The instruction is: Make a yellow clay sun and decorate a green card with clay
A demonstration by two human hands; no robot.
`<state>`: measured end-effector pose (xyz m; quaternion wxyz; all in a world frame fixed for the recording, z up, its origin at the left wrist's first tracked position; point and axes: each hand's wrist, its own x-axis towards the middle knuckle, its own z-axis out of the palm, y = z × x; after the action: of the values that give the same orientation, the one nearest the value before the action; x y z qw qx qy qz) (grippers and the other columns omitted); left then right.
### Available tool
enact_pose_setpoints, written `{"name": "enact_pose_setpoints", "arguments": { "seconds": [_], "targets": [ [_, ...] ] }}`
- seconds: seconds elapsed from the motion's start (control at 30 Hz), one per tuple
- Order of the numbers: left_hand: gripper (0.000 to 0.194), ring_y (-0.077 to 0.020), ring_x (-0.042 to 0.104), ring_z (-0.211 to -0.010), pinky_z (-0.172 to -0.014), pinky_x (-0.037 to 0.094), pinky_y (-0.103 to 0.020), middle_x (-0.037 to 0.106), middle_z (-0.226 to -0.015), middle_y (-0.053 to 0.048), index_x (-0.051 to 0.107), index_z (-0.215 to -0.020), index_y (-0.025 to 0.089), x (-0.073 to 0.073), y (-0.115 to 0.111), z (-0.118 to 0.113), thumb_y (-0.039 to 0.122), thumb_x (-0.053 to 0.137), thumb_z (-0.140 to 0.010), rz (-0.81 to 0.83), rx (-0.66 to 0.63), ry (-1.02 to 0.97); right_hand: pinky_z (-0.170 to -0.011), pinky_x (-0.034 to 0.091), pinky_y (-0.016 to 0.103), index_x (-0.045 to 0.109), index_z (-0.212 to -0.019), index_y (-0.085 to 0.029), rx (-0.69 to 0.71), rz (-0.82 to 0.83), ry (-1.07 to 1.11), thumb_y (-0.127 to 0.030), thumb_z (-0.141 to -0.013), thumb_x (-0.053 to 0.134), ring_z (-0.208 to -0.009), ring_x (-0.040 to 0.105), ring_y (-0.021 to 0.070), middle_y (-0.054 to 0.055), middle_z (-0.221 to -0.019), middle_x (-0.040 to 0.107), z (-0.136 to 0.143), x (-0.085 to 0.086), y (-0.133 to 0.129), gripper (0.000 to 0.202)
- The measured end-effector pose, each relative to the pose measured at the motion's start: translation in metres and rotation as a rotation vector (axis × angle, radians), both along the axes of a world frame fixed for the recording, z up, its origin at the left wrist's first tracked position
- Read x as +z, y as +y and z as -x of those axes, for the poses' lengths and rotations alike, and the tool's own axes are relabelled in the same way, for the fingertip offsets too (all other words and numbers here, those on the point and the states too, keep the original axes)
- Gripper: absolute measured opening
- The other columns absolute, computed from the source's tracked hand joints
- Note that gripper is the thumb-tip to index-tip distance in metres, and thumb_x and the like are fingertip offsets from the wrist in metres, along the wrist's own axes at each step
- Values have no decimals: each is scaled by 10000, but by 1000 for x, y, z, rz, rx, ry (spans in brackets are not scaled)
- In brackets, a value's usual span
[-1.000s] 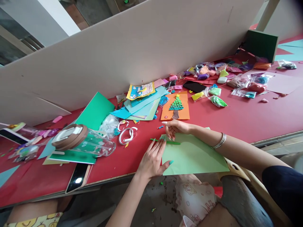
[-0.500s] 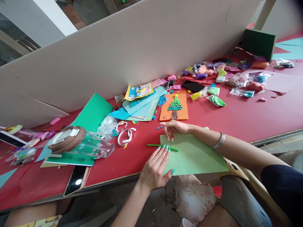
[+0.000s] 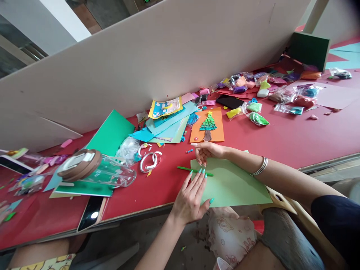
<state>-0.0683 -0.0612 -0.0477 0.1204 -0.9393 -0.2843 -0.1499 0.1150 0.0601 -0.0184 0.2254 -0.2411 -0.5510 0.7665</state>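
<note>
My left hand [image 3: 191, 198] lies flat with its fingers stretched over a thin green clay roll [image 3: 183, 168]. One end of the roll sticks out on the red table, the other over the light green paper sheet [image 3: 239, 180]. Above the paper's upper left edge rests my right hand [image 3: 209, 152], on its side, fingers loosely bent and apart, holding nothing. Just beyond it sits an orange card [image 3: 219, 127] with a green clay tree [image 3: 208, 123] on it. A small blue clay bit [image 3: 189, 151] is near my right fingertips.
Left stand a clear cup [image 3: 118, 176] with a brown lid, a green folder [image 3: 111, 131] and a phone [image 3: 90, 213]. Paper sheets [image 3: 165, 129] are piled mid-table. Bagged clay [image 3: 258, 119] spreads at the right. Another person's hand [image 3: 3, 210] shows at the left edge.
My left hand has slid a little to the right and forward, and the green roll has shifted slightly with it. My right hand stays put. Another person's hand has appeared at the left edge.
</note>
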Motion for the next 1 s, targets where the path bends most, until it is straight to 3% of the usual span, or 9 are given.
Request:
{"name": "enact_pose_setpoints", "arguments": {
  "seconds": [0.27, 0.5, 0.67, 1.0],
  "targets": [
    [766, -286, 364, -1303, -1056, 285, -445, 392, -1391, -205, 123, -1428, 14, 7, 7, -13, 536, 295, -893, 144, 69, 42, -457, 461, 227, 584, -542, -102, 23, 6, -10, -623, -755, 517, -405, 530, 99, 56, -528, 614, 1, 1, 0, 567],
    [715, -269, 371, -1301, -1117, 105, -484, 423, -1378, -179, 196, -1418, 38, 5, 0, -11, 509, 311, -892, 85, 0, -9, -467, 459, 226, 576, -551, -111, 1, 53, 35, -598, -778, 502, -410, 525, 97, 55, -540, 618, -1, -2, 1, 542],
    [741, -261, 356, -1310, -1128, 32, -477, 426, -1376, -171, 250, -1398, 24, 4, -4, -18, 566, 218, -894, 130, 3, 5, -473, 459, 224, 573, -548, -114, 6, 57, 49, -578, -797, 489, -409, 517, 91, 51, -537, 614, 0, -3, 2, 533],
    [848, -285, 369, -1299, -1121, 43, -503, 399, -1385, -194, 324, -1359, -3, 13, 6, -31, 653, 134, -858, 203, 53, 37, -463, 460, 219, 568, -542, -117, -7, 74, 20, -591, -803, 475, -412, 532, 101, 47, -521, 610, 0, 0, 1, 549]
  ]
}}
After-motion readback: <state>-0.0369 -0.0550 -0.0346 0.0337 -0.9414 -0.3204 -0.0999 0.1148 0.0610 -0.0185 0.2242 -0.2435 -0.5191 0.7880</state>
